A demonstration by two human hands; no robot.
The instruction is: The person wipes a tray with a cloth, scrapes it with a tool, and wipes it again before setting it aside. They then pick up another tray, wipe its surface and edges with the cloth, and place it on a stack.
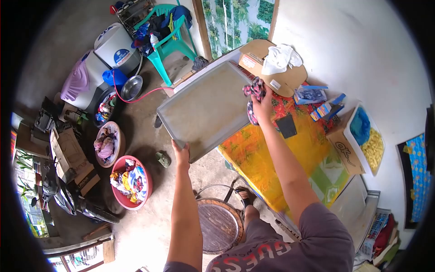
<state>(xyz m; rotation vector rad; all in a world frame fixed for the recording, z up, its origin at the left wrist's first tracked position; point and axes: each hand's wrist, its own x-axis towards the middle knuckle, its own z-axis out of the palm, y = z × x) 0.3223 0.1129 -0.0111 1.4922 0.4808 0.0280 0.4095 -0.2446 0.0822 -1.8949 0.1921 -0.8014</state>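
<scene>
A large rectangular grey tray [199, 113] with a raised rim is held tilted over the table's left end and the floor. My left hand [182, 154] is closed on its near rim, close to the corner. My right hand [263, 108] grips a bunched black cloth with pink and red pattern [254, 90] at the tray's right edge. One end of this cloth hangs down below the fingers. Under my right forearm spreads the yellow and orange tablecloth [253, 158], with a dark flat piece [286, 126] lying on it.
Cardboard with a white cloth [281, 59], blue packets [310, 94] and a box with a white tub [378, 161] occupy the table. On the floor stand a round wooden stool [219, 226], a red basin of laundry [147, 195], more basins, a washing machine [120, 50] and a green chair [161, 56].
</scene>
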